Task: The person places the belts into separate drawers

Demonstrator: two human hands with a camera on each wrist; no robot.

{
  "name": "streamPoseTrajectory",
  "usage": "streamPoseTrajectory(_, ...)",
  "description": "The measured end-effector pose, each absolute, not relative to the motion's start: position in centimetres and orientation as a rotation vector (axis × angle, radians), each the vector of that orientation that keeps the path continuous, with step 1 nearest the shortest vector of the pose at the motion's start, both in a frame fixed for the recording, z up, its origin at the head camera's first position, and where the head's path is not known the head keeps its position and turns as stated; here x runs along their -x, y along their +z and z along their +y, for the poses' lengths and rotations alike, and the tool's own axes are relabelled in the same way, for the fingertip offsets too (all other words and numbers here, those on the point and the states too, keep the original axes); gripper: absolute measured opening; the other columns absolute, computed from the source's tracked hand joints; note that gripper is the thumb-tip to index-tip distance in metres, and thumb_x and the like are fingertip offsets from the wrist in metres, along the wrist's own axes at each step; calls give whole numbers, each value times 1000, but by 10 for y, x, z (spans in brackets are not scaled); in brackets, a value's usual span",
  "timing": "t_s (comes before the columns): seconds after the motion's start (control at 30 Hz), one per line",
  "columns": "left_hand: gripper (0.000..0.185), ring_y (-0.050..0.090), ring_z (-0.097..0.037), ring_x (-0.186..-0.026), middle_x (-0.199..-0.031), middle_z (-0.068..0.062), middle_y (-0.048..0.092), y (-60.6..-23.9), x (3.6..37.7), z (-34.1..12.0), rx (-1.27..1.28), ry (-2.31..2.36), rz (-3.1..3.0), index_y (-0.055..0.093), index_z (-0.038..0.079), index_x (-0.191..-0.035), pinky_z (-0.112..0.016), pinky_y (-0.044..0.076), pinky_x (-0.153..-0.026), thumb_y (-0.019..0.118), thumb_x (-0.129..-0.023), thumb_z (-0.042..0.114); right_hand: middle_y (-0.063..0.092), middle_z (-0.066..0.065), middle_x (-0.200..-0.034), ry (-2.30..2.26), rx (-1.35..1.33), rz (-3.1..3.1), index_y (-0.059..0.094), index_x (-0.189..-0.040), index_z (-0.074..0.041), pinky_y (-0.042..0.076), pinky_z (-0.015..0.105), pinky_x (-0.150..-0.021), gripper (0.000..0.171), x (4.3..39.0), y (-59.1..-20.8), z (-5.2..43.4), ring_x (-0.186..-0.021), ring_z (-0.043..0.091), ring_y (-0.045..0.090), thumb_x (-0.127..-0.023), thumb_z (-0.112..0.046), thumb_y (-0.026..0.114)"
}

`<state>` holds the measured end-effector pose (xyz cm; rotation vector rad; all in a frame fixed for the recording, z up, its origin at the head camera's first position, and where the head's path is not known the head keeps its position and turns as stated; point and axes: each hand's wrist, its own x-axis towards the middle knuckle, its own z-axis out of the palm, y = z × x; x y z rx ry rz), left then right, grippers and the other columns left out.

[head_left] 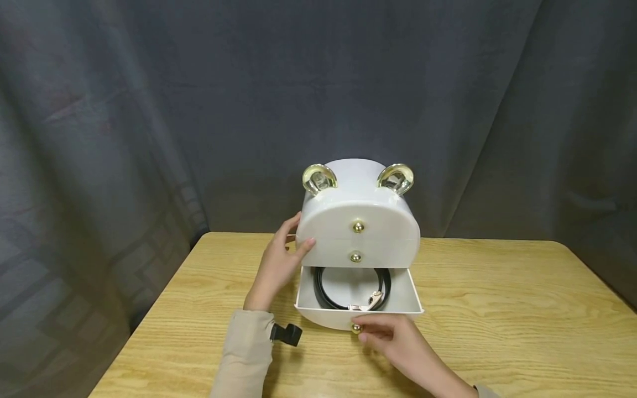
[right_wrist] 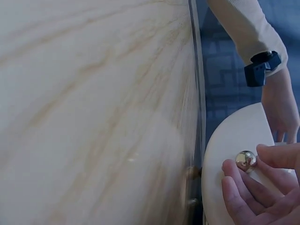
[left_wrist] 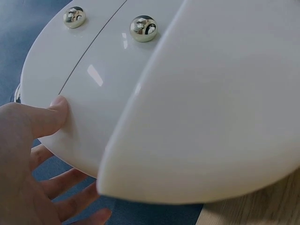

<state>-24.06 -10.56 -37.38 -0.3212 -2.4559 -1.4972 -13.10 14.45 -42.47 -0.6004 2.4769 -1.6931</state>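
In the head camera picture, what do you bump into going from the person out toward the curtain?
right hand → open bottom drawer → black belt → upper gold knob → shiny ears → grey curtain

Open drawer (head_left: 358, 301) — belt (head_left: 351, 289) inside

Drawer box (head_left: 358, 221) mid-table (head_left: 497, 309), belt (head_left: 350, 290) inside its pulled-out bottom drawer (head_left: 405, 296), below two closed drawers.
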Motion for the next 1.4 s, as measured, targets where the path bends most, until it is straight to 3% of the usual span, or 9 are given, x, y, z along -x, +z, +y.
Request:
streamPoseTrajectory(0.5, 62, 52, -30, -124, -147, -3, 48, -374, 240, -102, 322, -1505, -2456, 40, 27, -152, -51, 49, -96, 66, -96, 37, 74, 9, -105, -1682, 534, 2529, 77, -105, -5, 56, 22, -78, 19, 137, -422, 147, -92, 11, 70, -87, -9, 76)
streamPoseTrajectory(1.0, 62, 54, -31, -123, -145, -3, 50, -374, 241, -101, 327, -1509, -2446, 41, 27, -151, -51, 50, -96, 67, -95, 37, 74, 9, -104, -1670, 500, 2588, 79, -101, -7, 56, 22, -79, 16, 149, -422, 147, -92, 14, 71, -85, -10, 77)
streamPoseTrajectory(1.2, 62, 53, -31, -123, -145, -3, 50, -374, 240, -101, 327, -1523, -2445, 41, 27, -151, -51, 49, -97, 67, -95, 38, 73, 15, -106, -1691, 533, 2565, 78, -100, -3, 57, 22, -76, 15, 154, -422, 148, -88, 13, 72, -85, -5, 76)
streamPoseTrajectory(1.4, 63, 53, -31, -124, -145, -3, 50, -374, 240, -102, 325, -1516, -2448, 40, 28, -151, -52, 49, -97, 67, -95, 39, 72, 20, -105, -1760, 548, 2498, 76, -101, 4, 58, 24, -73, 16, 162, -422, 148, -83, 24, 73, -85, 0, 74)
